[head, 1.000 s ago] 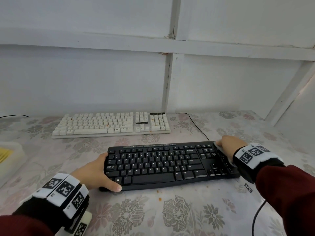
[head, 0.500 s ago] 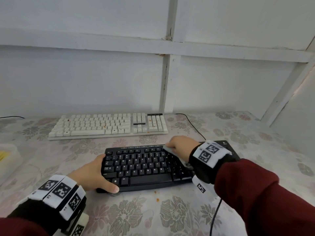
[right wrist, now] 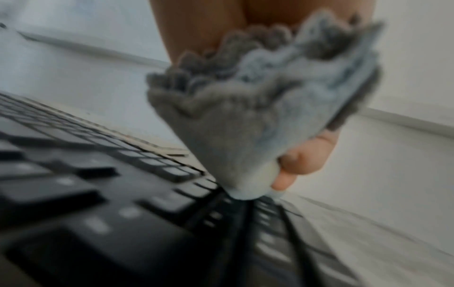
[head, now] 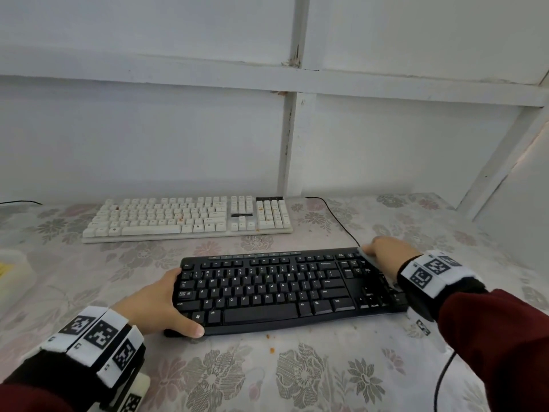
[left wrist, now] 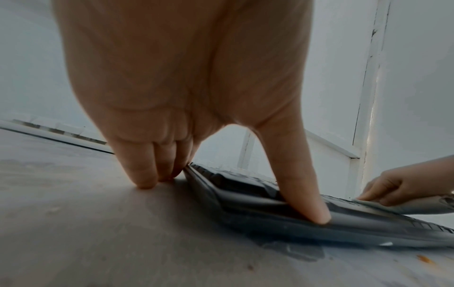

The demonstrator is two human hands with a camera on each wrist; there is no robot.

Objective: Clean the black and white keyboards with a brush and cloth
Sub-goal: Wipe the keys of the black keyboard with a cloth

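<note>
Half a second earlier my right hand (head: 386, 252) had been over the middle of the black keyboard (head: 285, 292); by this moment it had swept back to the board's far right corner, right of centre in the head view, and the board itself had not shifted. That hand's fingers were curled round a bunched grey cloth (right wrist: 258, 116), and the cloth's lower tip touched the keys near the top edge of the number pad. The right wrist view was blurred, so I could not tell which key it met. My left hand (head: 154, 304) gripped the keyboard's left end, lower left of centre: the thumb (left wrist: 302, 190) pressed down on the front edge, while the other fingers (left wrist: 145, 170) were curled behind the end with their tips on the flowered tablecloth (head: 297, 376). The white keyboard (head: 187, 217) lay further up the frame, parallel to the black one and well apart from it, with orange-brown specks on some keys. A few orange crumbs (head: 271, 350) sat on the cloth-covered table just below the black keyboard's front edge. A black cable (head: 335, 217) ran from the keyboard's far right corner toward the wall. At the left edge of the frame stood a pale container (head: 15, 269), partly cut off.
</note>
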